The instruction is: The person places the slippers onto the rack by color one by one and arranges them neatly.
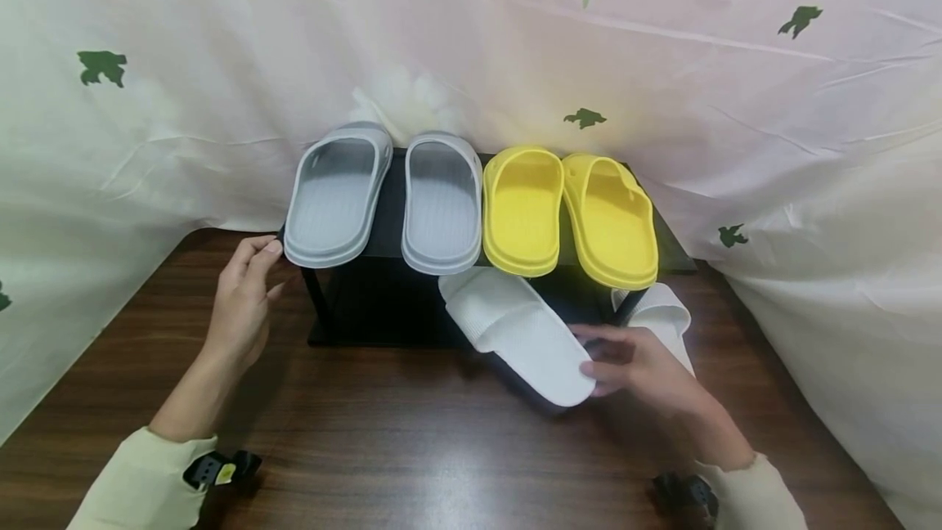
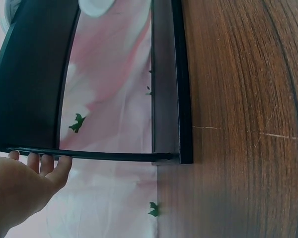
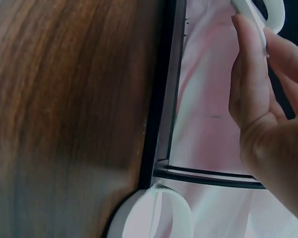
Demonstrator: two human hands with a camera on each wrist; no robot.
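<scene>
My right hand (image 1: 648, 366) pinches the sole end of a white slide slipper (image 1: 540, 354) between thumb and fingers. The slipper slants, its strap end in the gap under the upper shelf of a black shoe rack (image 1: 386, 240). In the right wrist view that hand (image 3: 263, 94) grips the slipper's edge near the top. My left hand (image 1: 241, 297) is at the rack's left end, its fingertips touching the side bar (image 2: 111, 156) in the left wrist view. A second white slipper (image 1: 662, 317) stands beside the rack's right end, partly hidden behind the right hand.
Two grey clogs (image 1: 334, 199) and two yellow clogs (image 1: 524, 211) sit side by side on the upper shelf. The rack stands on a dark wooden table (image 1: 383, 448). A pale floral cloth (image 1: 243, 64) hangs behind and around the sides.
</scene>
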